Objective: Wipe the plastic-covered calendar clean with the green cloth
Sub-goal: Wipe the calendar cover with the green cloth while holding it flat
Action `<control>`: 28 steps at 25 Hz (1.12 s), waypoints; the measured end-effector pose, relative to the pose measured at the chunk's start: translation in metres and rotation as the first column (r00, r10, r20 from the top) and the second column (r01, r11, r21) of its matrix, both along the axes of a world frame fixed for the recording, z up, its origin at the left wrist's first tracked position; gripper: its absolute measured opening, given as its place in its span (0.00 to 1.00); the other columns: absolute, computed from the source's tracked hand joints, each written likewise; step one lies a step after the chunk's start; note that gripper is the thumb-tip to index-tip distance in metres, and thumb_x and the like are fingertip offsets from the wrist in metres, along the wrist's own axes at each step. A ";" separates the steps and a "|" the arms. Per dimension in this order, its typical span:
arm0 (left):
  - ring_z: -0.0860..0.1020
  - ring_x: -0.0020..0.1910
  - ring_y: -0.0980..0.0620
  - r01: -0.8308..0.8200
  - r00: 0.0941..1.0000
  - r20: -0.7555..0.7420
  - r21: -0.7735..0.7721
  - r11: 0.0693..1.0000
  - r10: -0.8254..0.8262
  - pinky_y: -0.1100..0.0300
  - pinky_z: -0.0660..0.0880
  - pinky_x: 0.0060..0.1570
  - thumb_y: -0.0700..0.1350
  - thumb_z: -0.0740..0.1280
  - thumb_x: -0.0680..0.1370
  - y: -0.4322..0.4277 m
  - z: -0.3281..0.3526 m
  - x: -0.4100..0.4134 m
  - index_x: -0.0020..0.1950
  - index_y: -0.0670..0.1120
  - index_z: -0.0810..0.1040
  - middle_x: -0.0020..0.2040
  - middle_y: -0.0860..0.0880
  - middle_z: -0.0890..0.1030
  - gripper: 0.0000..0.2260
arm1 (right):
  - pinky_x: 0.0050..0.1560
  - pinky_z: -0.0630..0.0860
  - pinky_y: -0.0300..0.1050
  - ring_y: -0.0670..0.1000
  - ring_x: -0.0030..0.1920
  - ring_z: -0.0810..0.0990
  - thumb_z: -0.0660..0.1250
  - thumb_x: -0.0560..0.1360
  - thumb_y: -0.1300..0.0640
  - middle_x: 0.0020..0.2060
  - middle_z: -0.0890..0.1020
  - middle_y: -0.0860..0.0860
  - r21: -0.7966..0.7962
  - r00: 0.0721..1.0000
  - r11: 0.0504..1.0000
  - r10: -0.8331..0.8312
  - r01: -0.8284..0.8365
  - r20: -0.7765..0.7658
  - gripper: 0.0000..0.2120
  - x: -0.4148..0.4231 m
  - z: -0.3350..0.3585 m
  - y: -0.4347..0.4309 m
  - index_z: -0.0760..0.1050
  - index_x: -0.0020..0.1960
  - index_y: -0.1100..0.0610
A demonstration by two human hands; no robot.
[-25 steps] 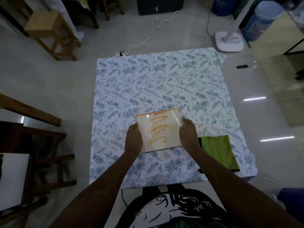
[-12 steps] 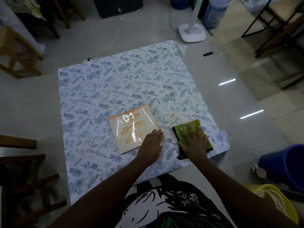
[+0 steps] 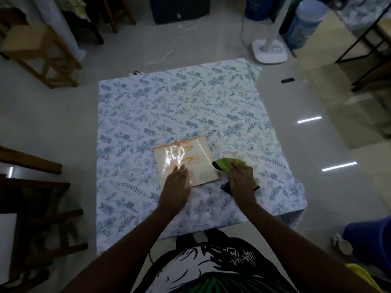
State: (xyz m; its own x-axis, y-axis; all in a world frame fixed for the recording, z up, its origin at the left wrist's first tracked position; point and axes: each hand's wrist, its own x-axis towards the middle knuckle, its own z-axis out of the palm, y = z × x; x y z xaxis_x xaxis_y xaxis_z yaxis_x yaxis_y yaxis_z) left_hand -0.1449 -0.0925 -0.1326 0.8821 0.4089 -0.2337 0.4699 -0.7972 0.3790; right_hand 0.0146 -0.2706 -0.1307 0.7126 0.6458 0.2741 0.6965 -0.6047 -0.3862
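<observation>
The plastic-covered calendar (image 3: pixel 191 160) lies flat on the floral sheet (image 3: pixel 169 106), cream with orange scribbles and an orange top edge. My left hand (image 3: pixel 176 187) rests flat on its near left corner, fingers together and extended. The green cloth (image 3: pixel 227 162) with a dark edge is bunched just right of the calendar, its left tip touching the calendar's right edge. My right hand (image 3: pixel 241 177) presses down on the cloth and grips it, hiding much of it.
The floral sheet covers a low platform on a glossy tiled floor. Wooden stools (image 3: pixel 40 53) stand at the left, a white fan base (image 3: pixel 269 50) and blue containers (image 3: pixel 304 24) behind, a blue bucket (image 3: pixel 372 240) at the right. A small black object (image 3: pixel 287 80) lies on the floor.
My right hand left the calendar, took the green cloth and has brought it to the calendar's right edge. My left hand shifted onto the calendar's near corner.
</observation>
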 end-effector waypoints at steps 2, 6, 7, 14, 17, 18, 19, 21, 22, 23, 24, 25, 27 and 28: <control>0.59 0.77 0.40 -0.085 0.996 -0.029 0.035 0.996 0.086 0.44 0.62 0.73 0.56 0.57 0.78 0.024 0.008 -0.013 0.75 0.38 0.63 0.77 0.40 0.62 0.30 | 0.50 0.68 0.50 0.55 0.54 0.70 0.60 0.74 0.64 0.50 0.83 0.62 0.093 0.985 0.990 0.093 -0.107 0.147 0.13 -0.007 0.014 0.040 0.79 0.53 0.68; 0.51 0.79 0.43 -0.194 0.952 -0.239 0.009 0.981 0.191 0.48 0.55 0.75 0.62 0.67 0.73 0.070 0.019 -0.027 0.78 0.41 0.51 0.80 0.44 0.51 0.44 | 0.56 0.71 0.53 0.60 0.61 0.73 0.54 0.77 0.55 0.60 0.78 0.60 -0.145 0.980 0.983 0.082 -0.109 -0.179 0.20 0.005 -0.009 0.110 0.74 0.64 0.64; 0.50 0.79 0.42 -0.171 0.943 -0.285 0.020 0.985 0.169 0.47 0.56 0.75 0.63 0.69 0.71 0.077 0.020 -0.028 0.79 0.41 0.49 0.80 0.44 0.49 0.48 | 0.57 0.71 0.56 0.63 0.64 0.71 0.54 0.78 0.54 0.65 0.75 0.60 -0.251 0.968 0.963 0.037 -0.101 -0.247 0.21 0.008 -0.012 0.124 0.72 0.67 0.62; 0.45 0.79 0.39 -0.046 0.924 -0.378 0.041 0.998 0.058 0.41 0.54 0.74 0.63 0.72 0.68 0.092 0.010 -0.016 0.78 0.41 0.44 0.80 0.45 0.42 0.53 | 0.62 0.65 0.64 0.65 0.74 0.59 0.49 0.79 0.42 0.76 0.63 0.52 -0.463 0.973 0.862 0.132 -0.207 -0.190 0.26 -0.011 -0.023 0.129 0.58 0.76 0.45; 0.44 0.78 0.39 -0.040 0.925 -0.378 0.025 0.999 0.047 0.40 0.54 0.75 0.62 0.73 0.68 0.091 0.005 -0.017 0.78 0.40 0.43 0.80 0.45 0.40 0.54 | 0.61 0.69 0.63 0.63 0.74 0.62 0.49 0.79 0.43 0.76 0.64 0.48 -0.487 0.923 0.784 0.333 -0.385 -0.193 0.25 -0.044 -0.029 0.085 0.58 0.75 0.43; 0.44 0.79 0.39 -0.045 0.925 -0.377 0.020 0.999 0.049 0.40 0.54 0.75 0.62 0.73 0.68 0.091 0.006 -0.016 0.78 0.41 0.42 0.80 0.45 0.40 0.54 | 0.61 0.69 0.63 0.63 0.74 0.61 0.50 0.79 0.43 0.76 0.64 0.48 -0.475 0.900 0.766 0.397 -0.433 -0.179 0.25 -0.038 -0.030 0.081 0.58 0.75 0.43; 0.44 0.79 0.39 -0.044 0.923 -0.382 0.014 0.999 0.046 0.40 0.53 0.75 0.62 0.73 0.68 0.092 0.008 -0.015 0.78 0.41 0.42 0.80 0.45 0.40 0.54 | 0.64 0.67 0.64 0.62 0.76 0.59 0.49 0.79 0.43 0.76 0.63 0.48 -0.474 0.886 0.753 0.433 -0.457 -0.168 0.25 -0.027 -0.031 0.088 0.58 0.75 0.43; 0.44 0.79 0.39 -0.045 0.917 -0.397 0.014 0.999 0.047 0.40 0.53 0.75 0.62 0.73 0.68 0.092 0.009 -0.015 0.78 0.41 0.42 0.80 0.46 0.40 0.54 | 0.71 0.60 0.65 0.60 0.78 0.51 0.44 0.79 0.43 0.78 0.58 0.50 -0.477 0.926 0.794 0.327 -0.378 -0.188 0.26 -0.005 -0.030 0.121 0.55 0.77 0.45; 0.44 0.79 0.39 -0.051 0.915 -0.399 0.019 0.999 0.054 0.40 0.52 0.75 0.62 0.73 0.68 0.091 0.009 -0.015 0.78 0.41 0.42 0.80 0.46 0.40 0.54 | 0.73 0.56 0.65 0.60 0.78 0.49 0.42 0.79 0.43 0.78 0.56 0.51 -0.449 0.952 0.846 0.200 -0.287 -0.233 0.27 0.002 -0.029 0.139 0.54 0.77 0.46; 0.44 0.79 0.39 -0.056 0.914 -0.400 0.023 0.998 0.060 0.40 0.51 0.75 0.62 0.72 0.68 0.090 0.010 -0.015 0.78 0.42 0.42 0.80 0.47 0.40 0.54 | 0.74 0.53 0.65 0.60 0.78 0.47 0.41 0.79 0.43 0.79 0.55 0.51 -0.425 0.959 0.884 0.080 -0.194 -0.272 0.27 0.001 -0.027 0.153 0.54 0.77 0.46; 0.44 0.79 0.39 -0.057 0.915 -0.398 0.024 0.998 0.062 0.39 0.50 0.75 0.63 0.72 0.68 0.091 0.011 -0.015 0.78 0.42 0.42 0.80 0.47 0.40 0.54 | 0.75 0.53 0.64 0.60 0.78 0.46 0.42 0.80 0.43 0.79 0.55 0.51 -0.415 0.954 0.897 0.023 -0.152 -0.300 0.27 -0.006 -0.027 0.158 0.53 0.78 0.46; 0.44 0.79 0.39 -0.054 0.914 -0.401 0.023 0.998 0.059 0.39 0.49 0.74 0.63 0.72 0.68 0.091 0.012 -0.014 0.78 0.42 0.42 0.80 0.47 0.40 0.54 | 0.75 0.54 0.63 0.59 0.78 0.44 0.42 0.80 0.43 0.79 0.54 0.51 -0.412 0.954 0.891 0.069 -0.190 -0.292 0.27 -0.018 -0.027 0.153 0.51 0.78 0.46; 0.43 0.78 0.39 -0.051 0.917 -0.395 0.027 0.998 0.058 0.39 0.49 0.74 0.63 0.72 0.68 0.088 0.011 -0.017 0.78 0.43 0.43 0.80 0.47 0.40 0.53 | 0.74 0.55 0.62 0.56 0.78 0.42 0.44 0.81 0.43 0.79 0.52 0.48 -0.432 0.908 0.803 0.324 -0.412 -0.264 0.25 -0.043 -0.032 0.117 0.49 0.78 0.44; 0.43 0.78 0.39 -0.052 0.921 -0.386 0.031 0.998 0.060 0.39 0.49 0.74 0.63 0.72 0.68 0.089 0.011 -0.017 0.78 0.43 0.43 0.80 0.48 0.40 0.53 | 0.75 0.55 0.62 0.55 0.78 0.43 0.46 0.81 0.44 0.79 0.51 0.47 -0.420 0.864 0.755 0.431 -0.503 -0.261 0.25 -0.042 -0.031 0.103 0.50 0.77 0.43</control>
State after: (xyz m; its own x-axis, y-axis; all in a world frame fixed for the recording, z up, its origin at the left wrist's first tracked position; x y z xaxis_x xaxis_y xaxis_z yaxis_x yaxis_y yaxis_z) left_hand -0.1623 -0.0033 -0.1213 0.7005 0.4631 -0.5429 0.6207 -0.7708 0.1434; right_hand -0.0270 -0.1673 -0.1614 0.2949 0.9301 -0.2191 0.9000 -0.3474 -0.2634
